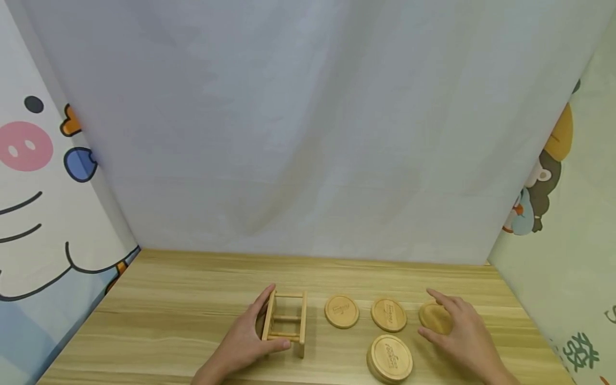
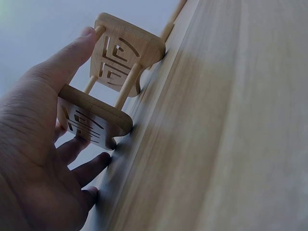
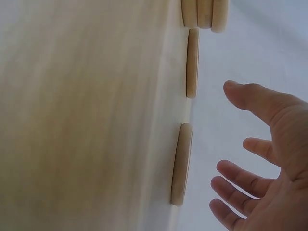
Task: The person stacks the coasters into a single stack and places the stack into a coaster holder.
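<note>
Your left hand [image 1: 244, 338] grips the slotted wooden coaster rack [image 1: 286, 318]. Well apart, your right hand [image 1: 466, 332], fingers spread, hovers over the rightmost round coaster [image 1: 435, 321].

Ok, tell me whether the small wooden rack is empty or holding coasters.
The rack is empty: the head view shows the tabletop between its sides, and the left wrist view shows only rods there.
</note>
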The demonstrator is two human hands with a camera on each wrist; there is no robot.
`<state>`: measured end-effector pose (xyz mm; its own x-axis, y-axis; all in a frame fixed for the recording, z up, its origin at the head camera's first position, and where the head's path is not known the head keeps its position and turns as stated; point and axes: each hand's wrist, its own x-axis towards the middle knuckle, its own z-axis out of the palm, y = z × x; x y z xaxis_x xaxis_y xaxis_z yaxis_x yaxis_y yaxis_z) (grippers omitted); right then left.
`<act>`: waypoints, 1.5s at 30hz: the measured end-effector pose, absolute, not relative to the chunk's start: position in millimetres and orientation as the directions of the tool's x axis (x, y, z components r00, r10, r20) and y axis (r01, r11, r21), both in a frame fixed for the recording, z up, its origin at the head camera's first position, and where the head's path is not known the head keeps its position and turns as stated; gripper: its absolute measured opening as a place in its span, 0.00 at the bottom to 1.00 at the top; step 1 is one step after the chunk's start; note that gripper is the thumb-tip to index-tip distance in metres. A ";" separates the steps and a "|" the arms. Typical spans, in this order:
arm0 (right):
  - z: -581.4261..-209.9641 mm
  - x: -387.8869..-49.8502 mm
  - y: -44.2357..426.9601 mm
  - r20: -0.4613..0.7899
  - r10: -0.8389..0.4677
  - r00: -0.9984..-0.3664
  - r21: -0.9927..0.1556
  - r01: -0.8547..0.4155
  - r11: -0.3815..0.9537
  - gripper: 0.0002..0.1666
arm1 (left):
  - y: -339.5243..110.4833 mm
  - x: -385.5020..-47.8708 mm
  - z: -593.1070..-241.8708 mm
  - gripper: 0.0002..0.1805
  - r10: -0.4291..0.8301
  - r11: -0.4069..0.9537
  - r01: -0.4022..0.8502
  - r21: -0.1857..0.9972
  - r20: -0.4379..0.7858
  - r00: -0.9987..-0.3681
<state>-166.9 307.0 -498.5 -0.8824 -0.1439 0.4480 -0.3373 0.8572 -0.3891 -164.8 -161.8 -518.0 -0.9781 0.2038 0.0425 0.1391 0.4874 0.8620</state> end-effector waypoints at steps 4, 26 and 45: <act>-499.3 -169.7 309.6 0.452 -0.142 -0.881 -0.383 -0.336 0.861 0.53 | -162.3 -164.6 -518.3 0.68 0.207 0.481 0.143 0.865 0.047 -0.977; -501.6 -178.6 323.3 0.304 -0.123 -0.945 -0.422 -0.249 0.872 0.57 | -162.7 -164.6 -518.6 0.68 0.209 0.472 0.147 0.869 0.051 -0.977; -503.4 -182.1 328.1 0.234 -0.132 -0.963 -0.438 -0.225 0.870 0.57 | -162.4 -164.3 -516.0 0.67 0.215 0.459 0.145 0.876 0.049 -0.975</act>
